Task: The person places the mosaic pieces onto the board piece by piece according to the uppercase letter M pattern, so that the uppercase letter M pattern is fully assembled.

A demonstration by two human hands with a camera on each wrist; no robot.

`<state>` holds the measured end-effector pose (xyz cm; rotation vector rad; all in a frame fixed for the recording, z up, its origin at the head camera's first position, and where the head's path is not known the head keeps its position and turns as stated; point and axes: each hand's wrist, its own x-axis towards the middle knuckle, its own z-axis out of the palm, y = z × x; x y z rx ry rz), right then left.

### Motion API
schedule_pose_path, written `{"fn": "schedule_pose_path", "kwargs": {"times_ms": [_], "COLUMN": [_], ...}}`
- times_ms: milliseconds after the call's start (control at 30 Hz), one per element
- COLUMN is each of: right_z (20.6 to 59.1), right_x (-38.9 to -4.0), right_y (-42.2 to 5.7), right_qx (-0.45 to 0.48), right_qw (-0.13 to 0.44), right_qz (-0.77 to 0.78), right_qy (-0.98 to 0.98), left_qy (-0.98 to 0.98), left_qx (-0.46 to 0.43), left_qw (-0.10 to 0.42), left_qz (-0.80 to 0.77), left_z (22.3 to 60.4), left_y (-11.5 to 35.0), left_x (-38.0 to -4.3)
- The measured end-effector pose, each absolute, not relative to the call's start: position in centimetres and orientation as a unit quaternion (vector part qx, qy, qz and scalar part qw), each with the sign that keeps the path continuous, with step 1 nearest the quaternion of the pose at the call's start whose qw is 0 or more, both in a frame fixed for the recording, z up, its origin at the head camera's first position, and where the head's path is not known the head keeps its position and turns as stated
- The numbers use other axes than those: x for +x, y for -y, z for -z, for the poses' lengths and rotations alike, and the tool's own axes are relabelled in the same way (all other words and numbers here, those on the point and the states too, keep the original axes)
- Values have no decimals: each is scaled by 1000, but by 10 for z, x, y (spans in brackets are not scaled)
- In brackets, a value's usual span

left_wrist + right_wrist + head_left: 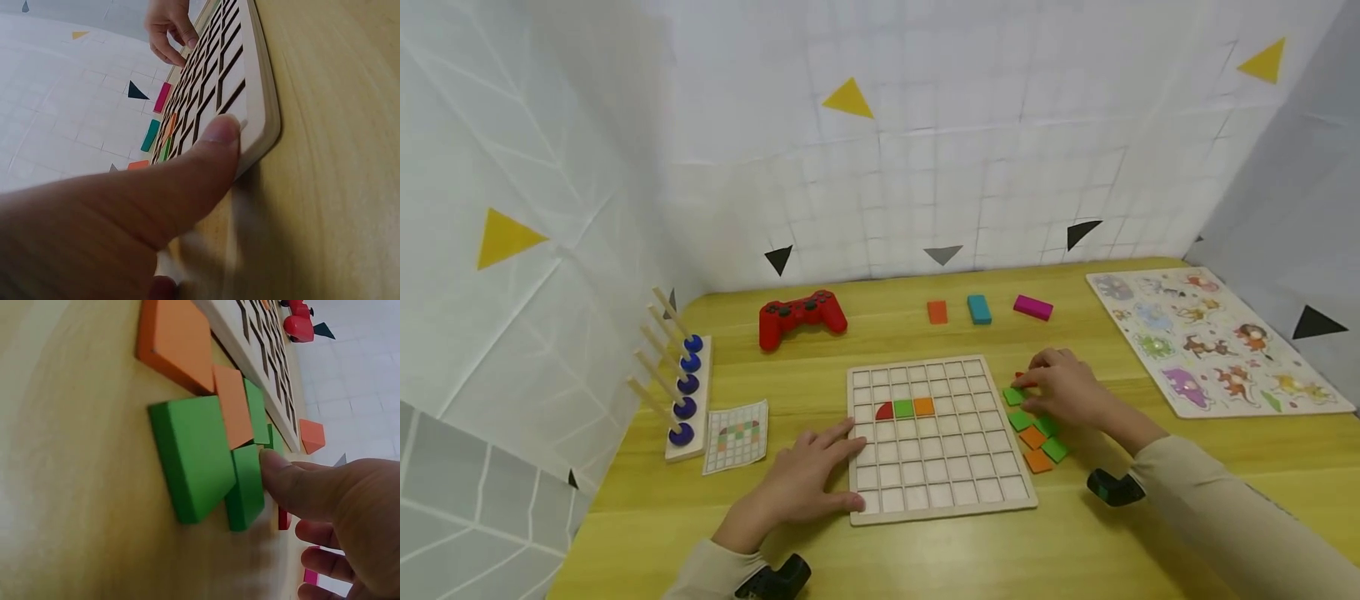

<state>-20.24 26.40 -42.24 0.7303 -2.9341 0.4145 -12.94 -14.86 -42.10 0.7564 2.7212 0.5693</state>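
Note:
A wooden grid board (943, 510) lies on the table, with a red quarter-round piece (885, 411), a green square tile (903, 408) and an orange square tile (923, 406) in one row. My left hand (808, 475) rests at the board's left edge, its thumb (219, 134) on the near corner. My right hand (1063, 387) reaches over loose tiles beside the board, thumb and forefinger apart. A red piece (1025, 380) is partly hidden by its fingers. Close to its thumb lie several green tiles (197, 453) and orange tiles (178, 344).
At the left stand a pegged wooden stand (700, 400) with blue rings and a printed pattern card (737, 437). Along the back lie a red game controller (801, 315), an orange block (937, 312), a blue block (979, 309) and a magenta block (1033, 307). An animal puzzle board (1213, 342) lies right.

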Motion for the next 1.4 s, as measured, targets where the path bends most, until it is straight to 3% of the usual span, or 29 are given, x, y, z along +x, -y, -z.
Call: {"fn": "schedule_pose_path", "kwargs": {"times_ms": [267,567,1400], "right_z": [421,417,414], "right_x": [-200,-203,-201], "right_y": [-263,-245,-195], "right_qx": [241,298,305], "right_qw": [57,111,15], "right_qz": [-152,-160,-199], "right_qy": [957,935,931], "left_qy": [-935,-936,-938], "left_qx": [262,258,258], "left_qw": [131,132,127], "left_qz": [-201,-197,-196], "left_z": [419,420,422], "left_y": [149,149,148], "left_x": [-129,-131,-129]}}
